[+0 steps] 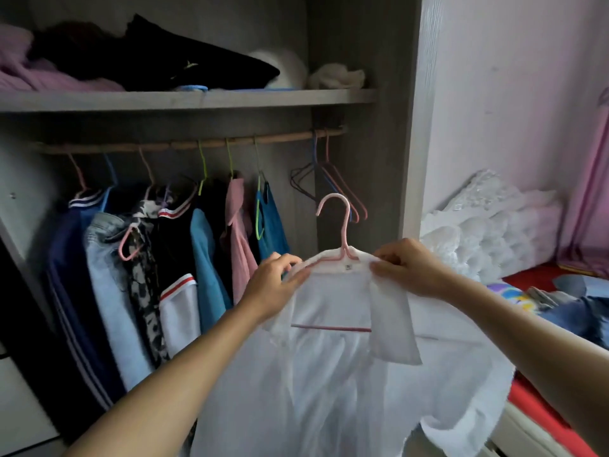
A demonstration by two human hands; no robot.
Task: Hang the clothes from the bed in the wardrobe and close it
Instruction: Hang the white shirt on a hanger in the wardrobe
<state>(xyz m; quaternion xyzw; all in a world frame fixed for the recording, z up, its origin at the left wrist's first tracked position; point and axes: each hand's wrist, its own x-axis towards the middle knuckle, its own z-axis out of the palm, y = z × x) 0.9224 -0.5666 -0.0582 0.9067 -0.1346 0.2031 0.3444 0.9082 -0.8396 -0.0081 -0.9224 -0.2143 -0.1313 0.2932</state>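
Hanging up and to the left of the left hand (275, 282), a row of garments (131, 258) already fills most of the rail (184, 145) inside the wardrobe (412, 127), packed shoulder to shoulder. The left hand grips the near shoulder of the white shirt (329, 390), fingers curled into the cloth.

Between the two hands the pink hanger (345, 232) sits inside the shirt. Its hook stands upright above the collar and is well below the rail, caught on nothing. Just above and behind the hook, a few empty hangers (329, 173) dangle at the rail's end.

The right hand (407, 268) pinches the collar on the far side of the hanger's neck, thumb and fingers closed on the fabric. Right of and beyond that hand, more clothes (573, 311) lie heaped on the bed (530, 273), so the job is far from finished.

The risks look plain enough. Both hands hold cloth rather than the hanger, so lifting could let a shoulder slide off one arm and the shirt sag or drop. The hook could also snag the empty hangers on the way up and knock them loose. The open collar flap on the right-hand side may slip off too.
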